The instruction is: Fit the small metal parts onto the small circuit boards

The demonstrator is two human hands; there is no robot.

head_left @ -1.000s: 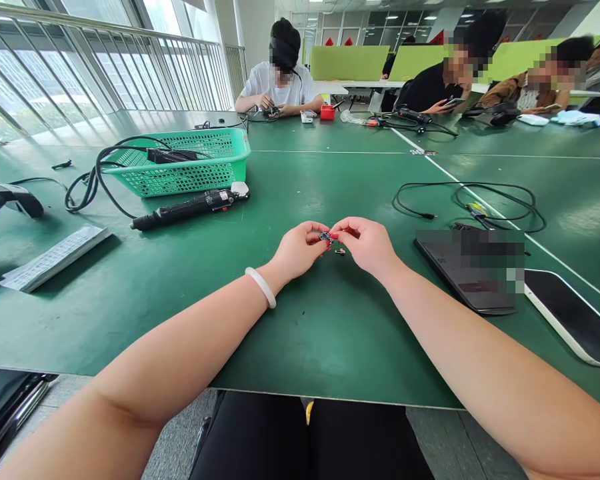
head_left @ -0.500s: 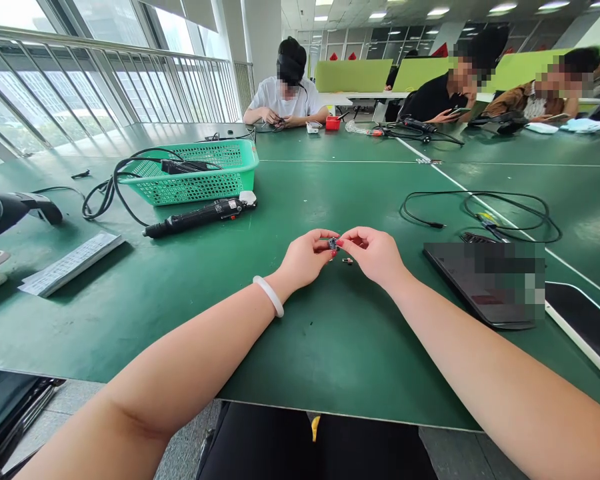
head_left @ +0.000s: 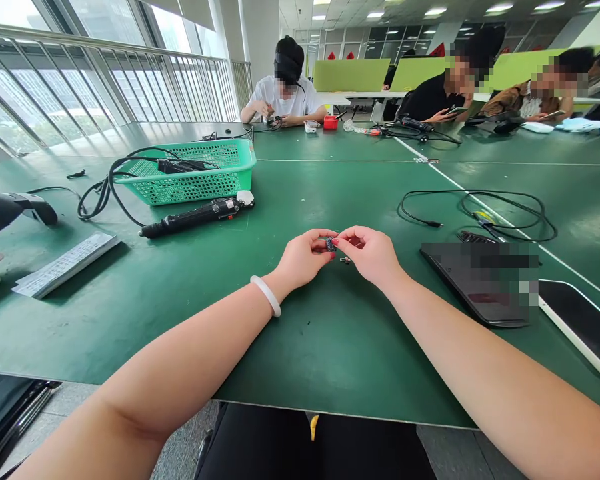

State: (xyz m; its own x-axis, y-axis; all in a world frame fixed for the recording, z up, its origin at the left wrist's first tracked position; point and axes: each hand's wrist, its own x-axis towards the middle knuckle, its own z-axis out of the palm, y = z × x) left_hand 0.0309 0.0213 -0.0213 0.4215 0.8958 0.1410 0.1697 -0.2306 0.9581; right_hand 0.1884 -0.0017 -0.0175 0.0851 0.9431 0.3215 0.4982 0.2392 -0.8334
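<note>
My left hand (head_left: pixel 303 257) is closed in a pinch on a small dark block-shaped part (head_left: pixel 331 245) with light marks, held just above the green table. From the right, my right hand (head_left: pixel 373 250) meets it, thumb and index finger pinched together at the part's right edge. Whatever lies between those right fingertips is too small to make out. On the table just below the right fingers sits a tiny metallic piece (head_left: pixel 345 260), partly reddish.
A black electric screwdriver (head_left: pixel 195 217) lies before a green basket (head_left: pixel 190 190) with cables. Left are folded paper sheets (head_left: pixel 65 265); right, a black flat device (head_left: pixel 480 287), a white-edged phone-like device (head_left: pixel 580 327) and a coiled cable (head_left: pixel 480 193). Several people sit across the table (head_left: pixel 300 360).
Both hands stay together in nearly the same place, and the small dark part has turned slightly between the fingers. The view has shifted a little. Across the table, a person's hand has lifted.
</note>
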